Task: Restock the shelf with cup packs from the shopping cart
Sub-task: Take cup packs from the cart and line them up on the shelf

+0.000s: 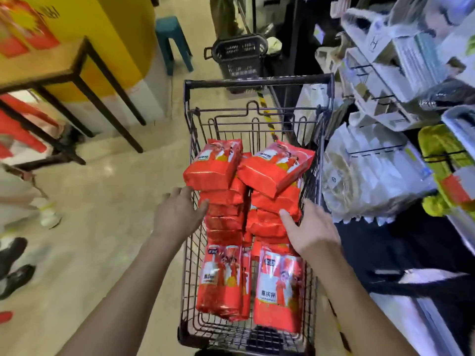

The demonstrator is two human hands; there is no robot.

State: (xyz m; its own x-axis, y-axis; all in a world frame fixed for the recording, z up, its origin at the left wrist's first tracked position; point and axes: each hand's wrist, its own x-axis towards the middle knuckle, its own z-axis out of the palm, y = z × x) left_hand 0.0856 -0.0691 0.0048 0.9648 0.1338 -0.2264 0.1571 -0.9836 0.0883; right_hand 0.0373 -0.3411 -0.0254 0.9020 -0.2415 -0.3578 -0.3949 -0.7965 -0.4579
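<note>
A black wire shopping cart [257,84] stands in front of me, piled with several red cup packs [272,168]. Two stacks lean at its far end, and more packs [279,291] stand upright at the near end. My left hand [177,214] hovers at the cart's left wall with fingers spread, its thumb by a pack in the left stack. My right hand [308,229] reaches over the right side, fingers straight, its thumb touching a red pack in the right stack. Neither hand holds anything. The shelf [385,150] is on the right, hung with white and clear packaged goods.
A black plastic basket [239,56] sits on the floor beyond the cart, a teal stool [172,42] to its left. A dark-framed wooden table [64,73] and a yellow pillar are at the left. Another person's feet [15,268] show at the left edge.
</note>
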